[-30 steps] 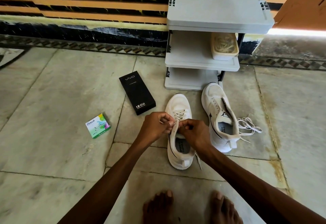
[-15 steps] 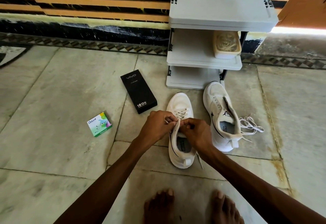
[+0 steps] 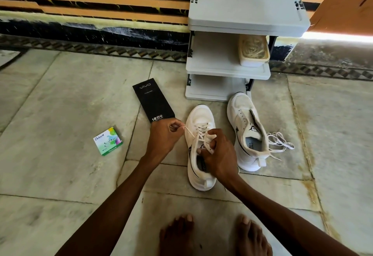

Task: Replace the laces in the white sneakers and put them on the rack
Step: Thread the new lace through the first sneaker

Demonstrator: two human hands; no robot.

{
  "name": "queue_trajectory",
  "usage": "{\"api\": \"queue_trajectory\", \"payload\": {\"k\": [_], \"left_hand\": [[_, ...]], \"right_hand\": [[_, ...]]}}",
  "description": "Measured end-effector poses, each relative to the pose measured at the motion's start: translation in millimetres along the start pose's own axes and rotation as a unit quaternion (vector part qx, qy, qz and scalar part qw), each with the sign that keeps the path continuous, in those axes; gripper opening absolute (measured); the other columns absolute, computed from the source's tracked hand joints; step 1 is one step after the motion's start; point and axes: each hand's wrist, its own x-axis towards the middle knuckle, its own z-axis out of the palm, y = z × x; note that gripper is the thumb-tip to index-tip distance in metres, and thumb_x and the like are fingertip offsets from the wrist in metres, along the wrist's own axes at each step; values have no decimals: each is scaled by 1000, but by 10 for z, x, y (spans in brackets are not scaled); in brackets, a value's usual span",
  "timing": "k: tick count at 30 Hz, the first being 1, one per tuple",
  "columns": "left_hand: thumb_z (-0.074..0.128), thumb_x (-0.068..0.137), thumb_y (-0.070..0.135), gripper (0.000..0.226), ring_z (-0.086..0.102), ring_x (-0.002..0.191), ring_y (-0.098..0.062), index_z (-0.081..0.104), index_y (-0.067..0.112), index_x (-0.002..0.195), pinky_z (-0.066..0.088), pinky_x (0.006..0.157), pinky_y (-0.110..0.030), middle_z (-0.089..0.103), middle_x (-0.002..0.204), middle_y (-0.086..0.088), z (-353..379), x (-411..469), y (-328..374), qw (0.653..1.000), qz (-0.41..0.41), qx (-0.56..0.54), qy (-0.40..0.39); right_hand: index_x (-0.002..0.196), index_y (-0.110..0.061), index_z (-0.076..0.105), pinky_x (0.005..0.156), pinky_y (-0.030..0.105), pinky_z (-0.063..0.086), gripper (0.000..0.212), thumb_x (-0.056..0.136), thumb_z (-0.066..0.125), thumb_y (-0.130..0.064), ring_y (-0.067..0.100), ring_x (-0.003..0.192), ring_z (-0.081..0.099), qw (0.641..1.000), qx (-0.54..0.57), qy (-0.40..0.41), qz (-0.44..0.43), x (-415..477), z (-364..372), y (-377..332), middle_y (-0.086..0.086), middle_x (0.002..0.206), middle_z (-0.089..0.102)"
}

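Two white sneakers stand on the floor in front of a grey shoe rack [image 3: 228, 70]. The left sneaker [image 3: 198, 118] has a lace threaded through its eyelets. My left hand [image 3: 164, 137] pinches one end of that lace [image 3: 189, 131] and holds it out to the left of the shoe. My right hand [image 3: 219, 155] grips the sneaker's tongue and upper at the opening. The right sneaker [image 3: 245, 122] has bare eyelets, its tongue standing up. A loose white lace [image 3: 279, 143] lies in a heap on the floor beside it.
A black phone box [image 3: 152, 100] lies left of the sneakers, and a small green and white box [image 3: 108, 141] further left. A beige tub [image 3: 253, 51] sits on the rack's middle shelf. My bare feet [image 3: 214, 235] are at the bottom edge. A striped wall runs behind.
My left hand has moved left away from the shoe, drawing the lace end out with it. My right hand has shifted down onto the tongue and opening.
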Motion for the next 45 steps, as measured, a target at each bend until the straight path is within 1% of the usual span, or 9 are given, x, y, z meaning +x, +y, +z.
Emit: {"api": "queue_trajectory", "payload": {"k": [6, 11, 13, 16, 19, 29, 35, 40, 45], "left_hand": [[69, 88, 10, 6, 73, 79, -19, 71, 13, 93, 59, 70, -25, 74, 91, -9, -144, 163, -79, 966, -176, -182, 59], [46, 99, 4, 10, 72, 89, -24, 55, 7, 96, 59, 81, -36, 72, 97, -16, -104, 17, 184, 710, -332, -620, -40], [46, 98, 4, 8, 66, 70, -16, 54, 7, 101, 56, 65, -24, 67, 85, -13, -51, -17, 238, 763, -322, -556, -72], [54, 95, 8, 17, 62, 73, -16, 56, 14, 111, 52, 63, -26, 65, 87, -9, 18, -74, 221, 962, -211, -88, -150], [56, 97, 13, 30, 63, 100, -24, 56, 18, 126, 52, 82, -32, 63, 113, -10, 8, -161, 164, 952, -109, 239, -158], [59, 96, 32, 27, 52, 92, -8, 59, 19, 120, 44, 80, -24, 47, 106, 6, 54, -216, 146, 979, -49, 94, -176], [43, 102, 35, 34, 57, 93, -25, 58, 10, 84, 45, 83, -35, 53, 97, -8, 121, -194, 171, 953, -83, 146, -254], [41, 104, 33, 32, 54, 82, -11, 63, 13, 93, 43, 77, -24, 61, 83, 2, 23, -220, 305, 918, -239, -197, -247], [51, 100, 28, 23, 63, 89, 1, 69, 15, 95, 46, 80, -14, 70, 98, 3, 49, -194, 443, 929, -203, -273, -147]], "right_hand": [[112, -27, 51, 66, 22, 43, 51, 72, 83, -28, 7, 82, 55, 1000, 8, 17, -1, -13, 22, 17, -11, 96, 57], [116, -26, 49, 70, 29, 48, 55, 72, 82, -30, 13, 89, 59, 1000, 6, 11, 13, -10, 7, 9, -6, 103, 59], [122, -25, 45, 72, 31, 49, 63, 72, 83, -29, 16, 95, 60, 1000, 2, 11, 18, -15, 8, -4, -3, 110, 60], [131, -20, 38, 78, 34, 51, 78, 69, 86, -24, 21, 103, 60, 999, 17, 39, 33, -27, 12, -14, 0, 122, 56], [136, -14, 35, 82, 30, 46, 88, 66, 88, -21, 25, 111, 56, 997, 14, 52, 48, -25, 9, 10, 5, 131, 50], [139, -10, 35, 87, 31, 46, 91, 64, 88, -17, 27, 117, 53, 998, 0, 47, 49, 2, 24, 23, 10, 137, 45], [140, -9, 33, 86, 29, 44, 95, 64, 89, -18, 27, 115, 54, 998, 1, 44, 51, 10, 28, 33, 11, 138, 44], [137, -11, 34, 88, 30, 46, 95, 61, 90, -18, 26, 116, 53, 998, 5, 55, 44, 22, 51, 56, 10, 136, 45], [141, -12, 31, 87, 30, 46, 101, 60, 91, -21, 27, 115, 54, 997, 5, 54, 49, 22, 46, 51, 12, 136, 45]]}}
